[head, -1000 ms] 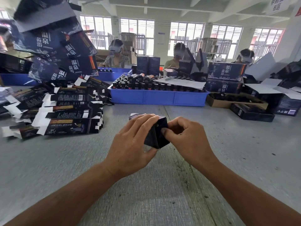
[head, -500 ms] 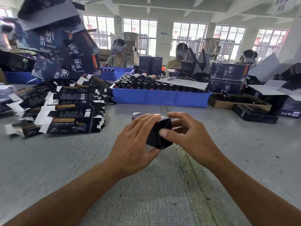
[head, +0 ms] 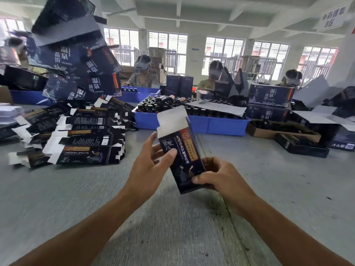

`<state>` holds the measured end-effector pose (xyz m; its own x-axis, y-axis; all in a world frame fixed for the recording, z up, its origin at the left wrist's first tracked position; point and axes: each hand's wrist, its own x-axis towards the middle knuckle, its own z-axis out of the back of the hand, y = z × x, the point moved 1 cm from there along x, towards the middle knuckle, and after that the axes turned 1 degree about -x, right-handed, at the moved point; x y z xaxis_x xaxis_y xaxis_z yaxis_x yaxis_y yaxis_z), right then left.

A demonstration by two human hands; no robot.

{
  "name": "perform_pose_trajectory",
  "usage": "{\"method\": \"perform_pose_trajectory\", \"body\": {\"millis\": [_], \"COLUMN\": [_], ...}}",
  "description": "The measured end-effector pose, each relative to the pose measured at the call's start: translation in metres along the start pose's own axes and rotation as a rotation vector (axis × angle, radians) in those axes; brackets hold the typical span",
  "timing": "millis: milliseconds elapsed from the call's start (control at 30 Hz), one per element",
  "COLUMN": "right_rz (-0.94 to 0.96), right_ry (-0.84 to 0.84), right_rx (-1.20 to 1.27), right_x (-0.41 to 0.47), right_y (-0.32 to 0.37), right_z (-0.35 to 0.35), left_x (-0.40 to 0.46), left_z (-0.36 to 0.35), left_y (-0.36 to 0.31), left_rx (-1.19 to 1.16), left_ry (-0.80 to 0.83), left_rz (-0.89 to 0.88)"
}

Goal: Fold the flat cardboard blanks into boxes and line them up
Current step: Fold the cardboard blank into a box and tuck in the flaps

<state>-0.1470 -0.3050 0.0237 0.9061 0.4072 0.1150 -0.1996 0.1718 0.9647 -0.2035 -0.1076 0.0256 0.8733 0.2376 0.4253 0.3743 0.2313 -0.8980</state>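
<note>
Both forearms reach in from below and meet over the grey table [head: 57, 198], the box [head: 182, 154] held up between them, clear of the surface. It stands tilted, top leaning away to the left, its pale upper flap standing open. The left hand [head: 148, 167] comes in from the left at mid-height; the right hand [head: 221, 177] sits lower, at the box's bottom end.

Around them: a spread heap of flat blanks [head: 76, 137] lies to the left on the table, well apart from the hands. Straight behind the box sits a blue tray [head: 211, 125] packed with dark bottles [head: 153, 106], a white sheet lying over part of it. Bigger dark cartons [head: 270, 95] stack up on the right, and more are piled high at the left. Three people with headsets sit along the far side.

Now the fingers: the left thumb presses the box's front face, the other fingers loosely spread behind its left edge. The right fingers are curled round the bottom corner, thumb on the front, pinching it firmly.
</note>
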Motion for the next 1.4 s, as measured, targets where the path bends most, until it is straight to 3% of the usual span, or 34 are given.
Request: {"method": "perform_pose_trajectory", "body": {"millis": [133, 433, 633, 833, 1100, 1400], "right_rz": [0.007, 0.215, 0.230, 0.317, 0.386, 0.458], "right_ry": [0.099, -0.066, -0.073, -0.086, -0.009, -0.074], "right_rx": [-0.130, 0.144, 0.134, 0.000, -0.147, -0.008], "right_x": [-0.002, 0.001, 0.001, -0.002, -0.007, -0.009], "right_y": [-0.003, 0.011, 0.012, 0.015, 0.021, 0.027], "right_z": [-0.006, 0.010, 0.013, 0.009, 0.009, 0.008], "left_x": [0.003, 0.000, -0.002, -0.006, -0.003, -0.003], "left_z": [0.001, -0.005, -0.001, 0.000, 0.002, -0.001], "left_y": [-0.001, 0.000, -0.005, -0.009, -0.005, -0.013], "left_rx": [-0.087, -0.137, -0.177, -0.036, 0.014, -0.008], "left_ry": [0.038, 0.054, 0.076, 0.098, 0.128, 0.115], "left_rz": [0.006, 0.086, -0.006, -0.203, -0.165, -0.218]}}
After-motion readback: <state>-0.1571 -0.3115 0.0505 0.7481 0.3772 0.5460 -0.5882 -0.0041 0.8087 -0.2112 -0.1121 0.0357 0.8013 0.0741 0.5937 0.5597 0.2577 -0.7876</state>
